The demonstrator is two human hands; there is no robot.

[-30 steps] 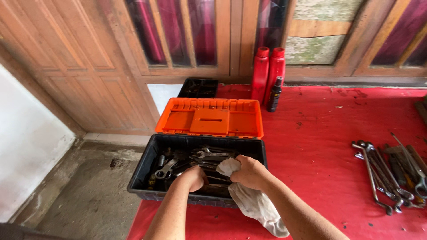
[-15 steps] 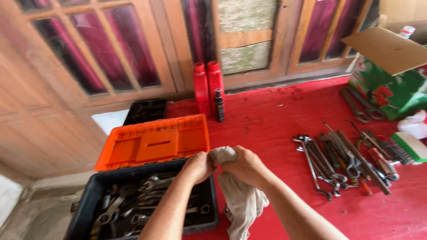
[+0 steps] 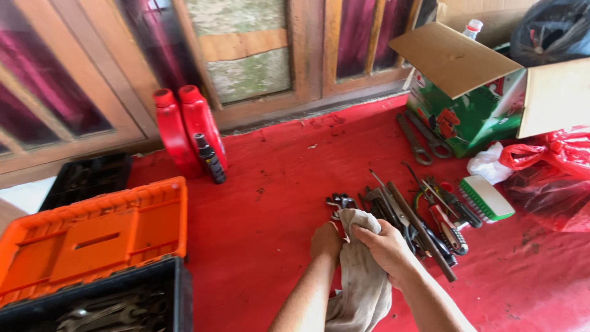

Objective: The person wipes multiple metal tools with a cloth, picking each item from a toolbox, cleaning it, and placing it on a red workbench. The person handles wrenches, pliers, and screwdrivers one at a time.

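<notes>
**Rag gripped over tools on red cloth**

Head view, looking down at a red cloth (image 3: 270,233) spread below a wooden window wall.

Right hand (image 3: 386,249) at 6 o'clock: fingers curled tight around the top of a grey rag (image 3: 362,276), bunched in the fist, its tail hanging down between the forearms. Left hand (image 3: 326,240) just beside it at 9 o'clock of the rag, fingers bent under and pressed against the cloth fold; cannot tell whether anything metal sits inside that grip. Rag's upper edge touching a wrench head (image 3: 340,201) at 12 o'clock of the hands.

At 2 o'clock of the right hand, a loose pile of tools (image 3: 424,215): screwdrivers, pliers, a long dark bar lying slantwise. Farther along at 3 o'clock, a green-and-white brush (image 3: 487,198). At 1 o'clock, two big wrenches (image 3: 421,138) lying against a green carton (image 3: 473,117) with open flaps. Beside the carton, a white bag (image 3: 488,163) and a red bag (image 3: 553,166).

At 11 o'clock, two red bottles (image 3: 184,129) upright and touching, with a small black bottle (image 3: 210,158) leaning in front. At 9 o'clock, an open toolbox: orange lid (image 3: 92,237) tilted back, black tub (image 3: 123,301) full of wrenches. Behind the lid, a black tray (image 3: 86,178).
</notes>
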